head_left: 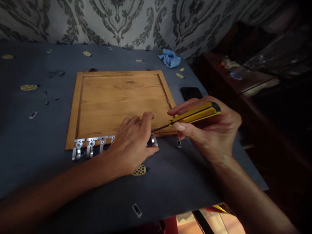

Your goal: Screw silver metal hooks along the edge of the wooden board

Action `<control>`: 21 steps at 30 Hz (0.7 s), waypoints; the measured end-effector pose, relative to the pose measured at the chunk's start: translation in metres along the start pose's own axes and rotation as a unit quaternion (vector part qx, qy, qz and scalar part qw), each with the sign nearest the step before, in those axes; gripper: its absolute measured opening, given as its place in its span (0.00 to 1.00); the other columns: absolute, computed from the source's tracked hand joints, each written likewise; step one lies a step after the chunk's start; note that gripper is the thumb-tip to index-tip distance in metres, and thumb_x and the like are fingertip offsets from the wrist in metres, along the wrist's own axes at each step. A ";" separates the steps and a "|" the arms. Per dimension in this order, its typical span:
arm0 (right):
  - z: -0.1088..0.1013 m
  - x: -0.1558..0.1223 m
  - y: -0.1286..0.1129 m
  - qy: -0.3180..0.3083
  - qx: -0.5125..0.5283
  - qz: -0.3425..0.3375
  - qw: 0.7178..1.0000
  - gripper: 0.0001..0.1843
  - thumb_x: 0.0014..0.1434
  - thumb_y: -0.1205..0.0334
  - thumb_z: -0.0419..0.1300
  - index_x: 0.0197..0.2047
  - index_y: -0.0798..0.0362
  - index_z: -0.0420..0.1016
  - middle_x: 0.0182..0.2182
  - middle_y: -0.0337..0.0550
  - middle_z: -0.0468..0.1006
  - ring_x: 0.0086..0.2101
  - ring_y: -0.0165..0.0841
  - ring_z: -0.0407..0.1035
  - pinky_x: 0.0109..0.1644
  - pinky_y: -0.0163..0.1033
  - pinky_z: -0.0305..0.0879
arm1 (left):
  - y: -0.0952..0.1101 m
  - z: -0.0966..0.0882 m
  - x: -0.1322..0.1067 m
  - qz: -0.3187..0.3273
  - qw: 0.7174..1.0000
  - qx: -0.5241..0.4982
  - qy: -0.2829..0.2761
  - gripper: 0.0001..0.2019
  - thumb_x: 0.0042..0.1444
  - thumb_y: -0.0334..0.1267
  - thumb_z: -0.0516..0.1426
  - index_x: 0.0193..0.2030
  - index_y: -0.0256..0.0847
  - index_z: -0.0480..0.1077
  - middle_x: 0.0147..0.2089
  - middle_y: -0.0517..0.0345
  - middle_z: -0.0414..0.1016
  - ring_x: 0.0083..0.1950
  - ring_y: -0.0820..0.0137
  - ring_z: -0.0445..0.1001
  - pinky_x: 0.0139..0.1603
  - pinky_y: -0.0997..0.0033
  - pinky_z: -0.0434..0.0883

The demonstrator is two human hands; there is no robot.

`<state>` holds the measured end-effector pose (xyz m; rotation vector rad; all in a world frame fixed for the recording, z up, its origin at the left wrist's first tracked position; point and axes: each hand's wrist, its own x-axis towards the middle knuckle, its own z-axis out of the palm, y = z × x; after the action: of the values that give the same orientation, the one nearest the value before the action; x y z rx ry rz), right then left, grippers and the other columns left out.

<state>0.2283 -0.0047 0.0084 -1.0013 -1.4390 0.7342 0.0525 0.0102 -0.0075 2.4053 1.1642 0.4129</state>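
A wooden panel [122, 94] with a raised frame lies flat on the table. Along its near edge sits a row of silver metal hooks [91, 148], each fixed to a small plate. My left hand [133, 143] covers part of that row, its thumb and fingers closed around the rightmost metal hook [153, 139], which is partly hidden. Between thumb and fingers, my right hand [209, 130] holds a screwdriver [195, 114] with a yellow and black handle. Its thin shaft slants down to the left towards the rightmost hook; the tip is hidden by my left hand.
A dark blue-grey cloth with pineapple prints [28, 87] covers the table. Small dark pieces [47, 102] lie on the left. A crumpled blue cloth [170, 58] and a black flat object [191, 93] are beyond the panel. Dark furniture [226, 76] stands to the right.
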 end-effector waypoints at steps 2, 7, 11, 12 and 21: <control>0.000 0.000 0.000 -0.001 0.006 0.011 1.000 0.10 0.47 0.64 0.74 0.32 0.47 0.79 0.31 0.35 0.82 0.20 0.26 0.71 0.17 0.30 0.70 | 0.001 -0.001 0.000 -0.004 1.000 0.002 -0.007 0.31 0.50 0.39 0.67 0.55 0.38 0.56 0.45 0.52 0.75 0.48 0.57 0.72 0.50 0.56 0.68; -0.006 0.002 -0.002 -0.037 0.004 0.050 0.998 0.14 0.56 0.56 0.67 0.47 0.45 0.79 0.35 0.37 0.83 0.20 0.26 0.72 0.22 0.34 0.75 | 0.002 -0.001 0.002 -0.009 1.000 0.009 -0.014 0.30 0.49 0.39 0.67 0.54 0.37 0.57 0.45 0.51 0.75 0.48 0.57 0.72 0.50 0.55 0.67; -0.004 0.003 -0.003 -0.018 0.001 0.035 0.999 0.08 0.52 0.60 0.70 0.38 0.47 0.81 0.36 0.37 0.83 0.18 0.24 0.70 0.20 0.32 0.72 | 0.000 0.000 0.001 -0.008 1.000 0.009 -0.007 0.30 0.50 0.39 0.66 0.54 0.39 0.56 0.45 0.52 0.75 0.47 0.57 0.72 0.49 0.56 0.68; -0.003 0.003 -0.003 -0.009 0.005 0.028 1.000 0.08 0.51 0.61 0.72 0.35 0.47 0.80 0.35 0.36 0.83 0.18 0.24 0.69 0.19 0.33 0.71 | 0.000 0.000 0.000 -0.007 1.000 0.007 -0.005 0.29 0.50 0.39 0.66 0.54 0.39 0.56 0.45 0.52 0.75 0.48 0.58 0.72 0.49 0.56 0.68; -0.005 0.002 -0.005 -0.034 -0.011 0.035 0.999 0.12 0.55 0.60 0.68 0.44 0.43 0.80 0.35 0.36 0.82 0.19 0.26 0.71 0.21 0.35 0.73 | 0.000 -0.001 0.001 -0.007 1.000 -0.001 -0.008 0.29 0.50 0.39 0.66 0.54 0.39 0.56 0.45 0.52 0.75 0.48 0.58 0.72 0.50 0.55 0.68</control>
<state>0.2323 -0.0059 0.0141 -1.0573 -1.4804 0.8119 0.0530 0.0110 -0.0065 2.3926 1.1737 0.3900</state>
